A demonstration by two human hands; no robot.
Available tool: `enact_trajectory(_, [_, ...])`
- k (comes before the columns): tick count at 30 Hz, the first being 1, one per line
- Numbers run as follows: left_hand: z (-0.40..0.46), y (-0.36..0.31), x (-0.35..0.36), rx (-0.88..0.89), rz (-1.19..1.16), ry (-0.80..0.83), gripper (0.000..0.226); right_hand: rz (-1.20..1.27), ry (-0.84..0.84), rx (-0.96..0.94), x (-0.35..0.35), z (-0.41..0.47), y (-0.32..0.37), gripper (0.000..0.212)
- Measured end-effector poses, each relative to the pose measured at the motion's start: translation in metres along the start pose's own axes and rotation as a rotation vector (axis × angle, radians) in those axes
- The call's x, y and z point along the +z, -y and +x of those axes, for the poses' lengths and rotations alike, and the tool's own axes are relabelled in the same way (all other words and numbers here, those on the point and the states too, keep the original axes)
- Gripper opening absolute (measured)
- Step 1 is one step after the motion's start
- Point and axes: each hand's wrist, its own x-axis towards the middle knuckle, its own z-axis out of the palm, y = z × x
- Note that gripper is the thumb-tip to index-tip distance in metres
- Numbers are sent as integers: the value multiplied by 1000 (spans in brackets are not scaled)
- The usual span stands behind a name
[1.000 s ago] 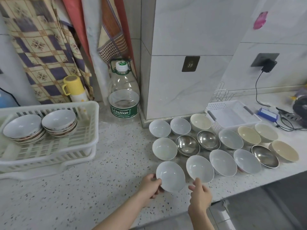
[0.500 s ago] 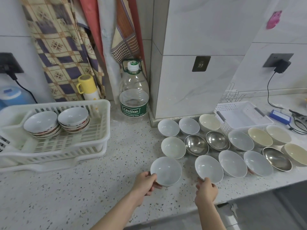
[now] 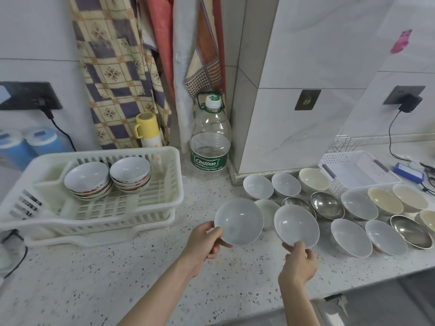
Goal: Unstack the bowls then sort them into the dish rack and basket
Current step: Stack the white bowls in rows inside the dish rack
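Counter: speckled counter (image 3: 94, 290), dish rack (image 3: 164, 184) by its left edge.
Left hand (image 3: 204, 243): holds white bowl (image 3: 239, 222) by rim.
Right hand (image 3: 300, 262): pinches second bowl (image 3: 296, 225).
Tip: carry both level, set gently in rack.

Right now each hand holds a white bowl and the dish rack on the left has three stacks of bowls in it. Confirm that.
Not quite. The head view shows two stacks in the dish rack, not three. The rest holds: the left hand grips one white bowl and the right hand the other bowl.
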Motion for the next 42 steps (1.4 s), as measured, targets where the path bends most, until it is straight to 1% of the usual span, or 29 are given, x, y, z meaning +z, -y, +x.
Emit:
enact_trajectory(4, [-16,-24,-43,55,-53,-34,28,-2,106,-75,36,-42,7,4])
enact_trajectory(8, [-32,-45,-95,121,-102,-94,28,-13,238,-128,77,-85,9,6])
enact_trajectory(14, [-54,-65,-174,211,-180,-238,24,-128,462,-272,130,-149,9,5])
enact_trajectory(15, [-58,-68,-187,232,-186,-269,22,-165,500,-293,138,-158,9,6])
enact_trajectory(17, [-65,-72,-213,272,-185,-339,25,-245,589,-337,153,-175,7,18])
enact_trajectory(18, [-69,-74,-226,291,-181,-370,27,-267,629,-352,160,-183,5,20])
enact_trajectory(22, [-80,-79,-274,342,-134,-486,28,-323,750,-325,190,-213,-6,27])
enact_trajectory(26, [-80,-80,-315,325,-113,-567,31,-370,889,-251,217,-235,-16,20])
enact_trajectory(28, [-76,-80,-331,310,-92,-615,30,-446,928,-259,228,-243,-19,17])
enact_trajectory(34, [-64,-80,-360,281,-91,-708,34,-715,1008,-365,255,-257,-30,15])
enact_trajectory(38, [-58,-73,-367,294,-139,-717,35,-881,1002,-439,267,-257,-39,23])
enact_trajectory(42, [-53,-69,-371,318,-174,-719,33,-1006,985,-439,277,-255,-46,29])
